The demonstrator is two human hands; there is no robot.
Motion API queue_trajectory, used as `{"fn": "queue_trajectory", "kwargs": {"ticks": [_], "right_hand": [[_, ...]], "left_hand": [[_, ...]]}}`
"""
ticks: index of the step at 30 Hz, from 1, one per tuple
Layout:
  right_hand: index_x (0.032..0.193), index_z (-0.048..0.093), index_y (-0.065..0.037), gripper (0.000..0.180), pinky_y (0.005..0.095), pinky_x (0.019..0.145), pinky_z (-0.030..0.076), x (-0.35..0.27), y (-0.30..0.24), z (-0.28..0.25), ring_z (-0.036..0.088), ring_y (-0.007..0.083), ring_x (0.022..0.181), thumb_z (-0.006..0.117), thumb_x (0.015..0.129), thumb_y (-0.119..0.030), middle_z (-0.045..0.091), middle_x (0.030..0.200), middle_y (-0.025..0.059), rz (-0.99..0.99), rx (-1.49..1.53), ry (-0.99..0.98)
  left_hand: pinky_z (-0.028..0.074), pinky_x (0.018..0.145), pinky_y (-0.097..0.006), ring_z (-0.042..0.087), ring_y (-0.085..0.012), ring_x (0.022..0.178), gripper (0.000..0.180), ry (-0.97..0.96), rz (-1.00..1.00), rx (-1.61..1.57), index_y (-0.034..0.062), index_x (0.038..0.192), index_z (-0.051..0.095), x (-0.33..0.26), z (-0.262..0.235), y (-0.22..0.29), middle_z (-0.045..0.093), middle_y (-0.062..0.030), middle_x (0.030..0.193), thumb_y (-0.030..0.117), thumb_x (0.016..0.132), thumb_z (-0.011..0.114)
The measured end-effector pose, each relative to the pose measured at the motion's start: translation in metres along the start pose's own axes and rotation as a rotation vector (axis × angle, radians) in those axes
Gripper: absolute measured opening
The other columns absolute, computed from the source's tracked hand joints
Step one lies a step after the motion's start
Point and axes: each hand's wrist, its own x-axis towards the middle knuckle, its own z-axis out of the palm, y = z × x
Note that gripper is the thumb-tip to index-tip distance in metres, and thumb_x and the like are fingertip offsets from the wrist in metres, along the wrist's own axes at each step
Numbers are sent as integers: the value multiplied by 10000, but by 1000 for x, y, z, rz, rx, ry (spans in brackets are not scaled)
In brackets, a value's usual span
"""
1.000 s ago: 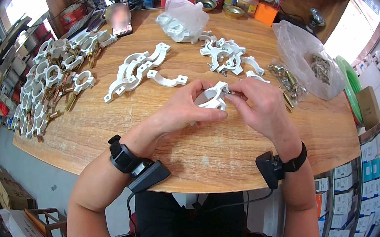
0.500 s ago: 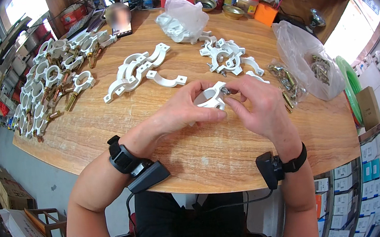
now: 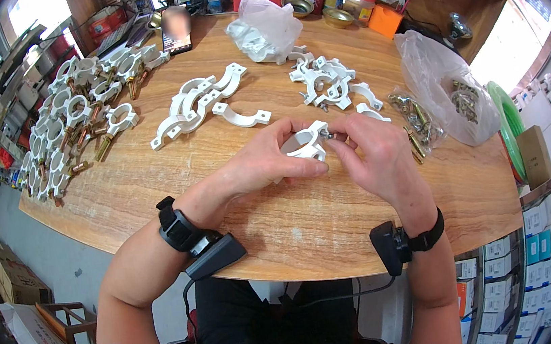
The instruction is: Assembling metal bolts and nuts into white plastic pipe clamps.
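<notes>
A white pipe clamp [image 3: 316, 141] is gripped between the thumb and fingers of my left hand [image 3: 263, 156], its round opening facing up. My right hand [image 3: 375, 150] pinches a small metal screw [image 3: 327, 135] at the clamp's right-hand lug. The tips of my right fingers partly cover the screw. Beyond my hands lie loose white clamp halves [image 3: 242, 116] and a small heap of white clamps [image 3: 325, 85] with screws in some. Brass-coloured bolts [image 3: 415, 146] lie right of my right hand, next to a clear bag of bolts [image 3: 417, 115].
Many finished-looking white clamps with bolts [image 3: 75, 113] cover the table's left side. At the back are a white plastic bag [image 3: 266, 29] and a phone [image 3: 176, 34]. Another plastic bag with hardware [image 3: 461, 100] sits at the right edge. Wrist straps with cabled black boxes [image 3: 216, 255] hang over the table's front edge.
Both hands stay almost in place. My right fingertips have shifted slightly at the screw, and the clamp has tilted a little.
</notes>
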Motion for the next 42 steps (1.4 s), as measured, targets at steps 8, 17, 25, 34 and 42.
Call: {"fn": "queue_trajectory", "kwargs": {"ticks": [8, 17, 25, 34, 42], "right_hand": [[877, 601, -17, 166, 288, 547, 465, -1, 0, 0, 600, 202, 622, 681, 736, -53, 606, 742, 86, 2, 6, 5], [841, 589, -82, 146, 338, 529, 454, -2, 1, 3, 595, 251, 625, 681, 741, -137, 593, 727, 59, 39, -4, 18], [848, 583, -77, 140, 343, 520, 449, -2, 1, 2, 585, 259, 608, 663, 737, -108, 586, 734, 64, 38, -29, -12], [840, 580, -58, 138, 331, 526, 456, 0, 1, 3, 590, 250, 614, 652, 722, -63, 587, 736, 73, -31, -5, 2], [872, 603, -5, 155, 297, 545, 460, -1, -1, 1, 595, 201, 621, 644, 724, 10, 603, 727, 90, -31, 31, -16]], "left_hand": [[424, 545, -197, 521, -61, 682, 617, -10, -25, -67, -14, 1158, 468, -1, 2, 2, 555, -25, 879, 244, 694, 782], [388, 512, -184, 505, -56, 630, 577, -3, -14, -21, -6, 1117, 478, 0, 2, 0, 551, -14, 816, 258, 699, 776], [379, 508, -184, 499, -54, 619, 566, -32, -28, -31, 1, 1107, 481, 0, 1, 0, 543, -11, 802, 263, 700, 775], [407, 516, -185, 518, -58, 626, 617, -29, -46, -88, -17, 1142, 470, -2, 3, 1, 555, -24, 855, 297, 705, 772], [442, 586, -199, 518, -73, 691, 625, -68, -132, -152, 4, 1179, 433, -3, 3, 3, 513, -21, 922, 266, 712, 755]]}}
